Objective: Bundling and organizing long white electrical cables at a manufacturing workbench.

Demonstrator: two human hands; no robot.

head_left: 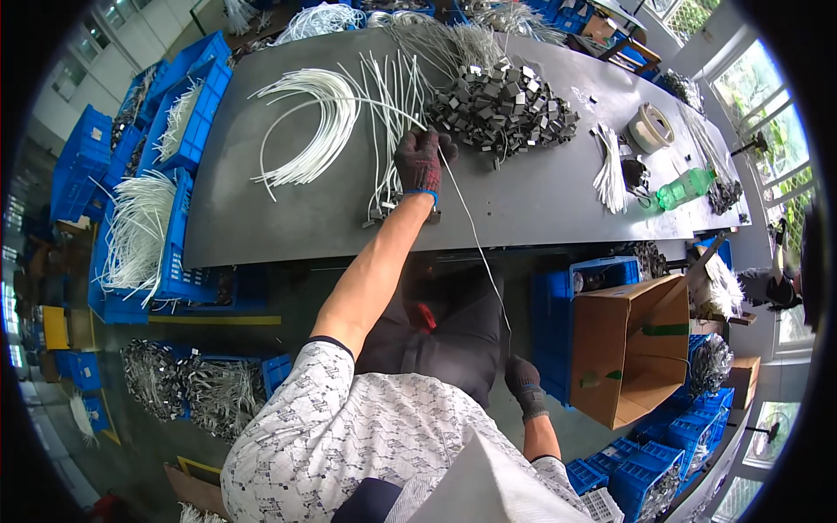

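Note:
My left hand (422, 163), in a dark knitted glove with red on it, is closed over the table around a white cable (384, 104). That cable arcs left from my fingers, over a curved bundle of white cables (336, 144). From the same hand a thin pale strand (475, 231) runs down past the table edge to my right hand (525, 388). The gloved right hand hangs low beside my thigh, its fingers closed on the strand's lower end. Right of my left hand is a heap of small dark grey blocks (506, 109). More cables with metal end pieces (381, 211) lie by my left wrist.
Blue crates (179, 222) of white cables stand along the table's left side. An open cardboard box (623, 349) is near my right hand. A green bottle (686, 188), a tape roll (651, 128) and a short white bundle (609, 170) sit on the table's right.

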